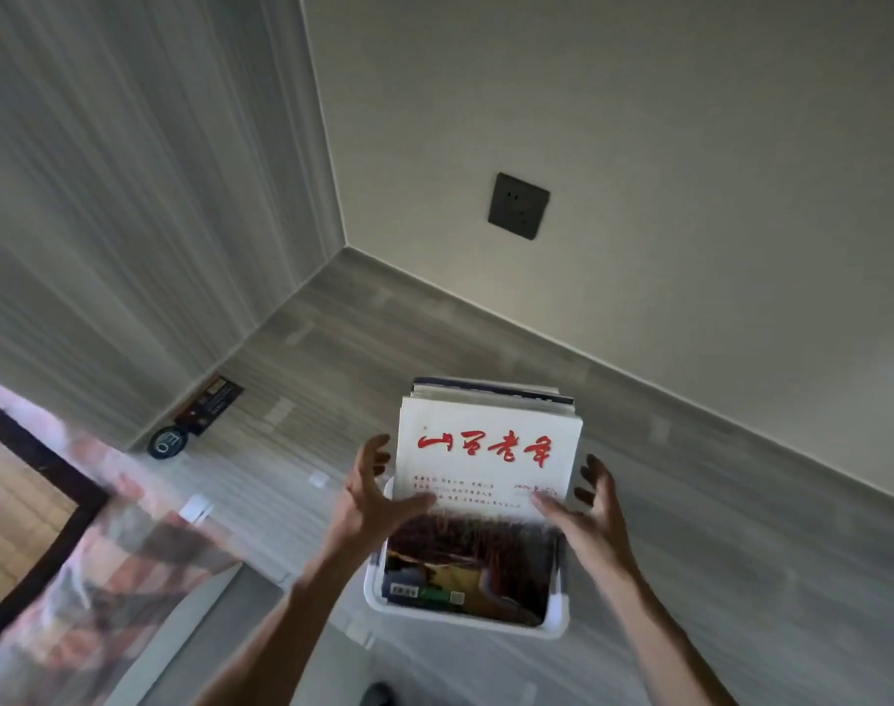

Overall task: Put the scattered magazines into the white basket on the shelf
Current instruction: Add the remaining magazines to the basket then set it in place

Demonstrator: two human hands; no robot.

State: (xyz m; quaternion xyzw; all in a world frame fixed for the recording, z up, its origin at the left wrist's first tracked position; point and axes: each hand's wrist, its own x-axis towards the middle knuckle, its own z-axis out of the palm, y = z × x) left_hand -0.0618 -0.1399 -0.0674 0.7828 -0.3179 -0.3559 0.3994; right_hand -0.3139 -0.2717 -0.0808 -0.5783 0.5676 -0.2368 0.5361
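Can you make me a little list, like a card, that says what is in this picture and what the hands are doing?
place: corner of a room with grey wood-look surface and pale walls
basket: white basket, low in the middle
magazines: stack of magazines standing in the basket, sticking out above its rim
top cover: white, red writing
left hand: open, thumb on the cover
right hand: open, thumb on the cover
wall: dark socket
far left: round dark object

**Magazines stacked upright in the white basket**

A stack of magazines (485,476) is stood on end in the white basket (465,616), leaning back, well above its rim. The front cover is seen white with red characters above a dark photograph.
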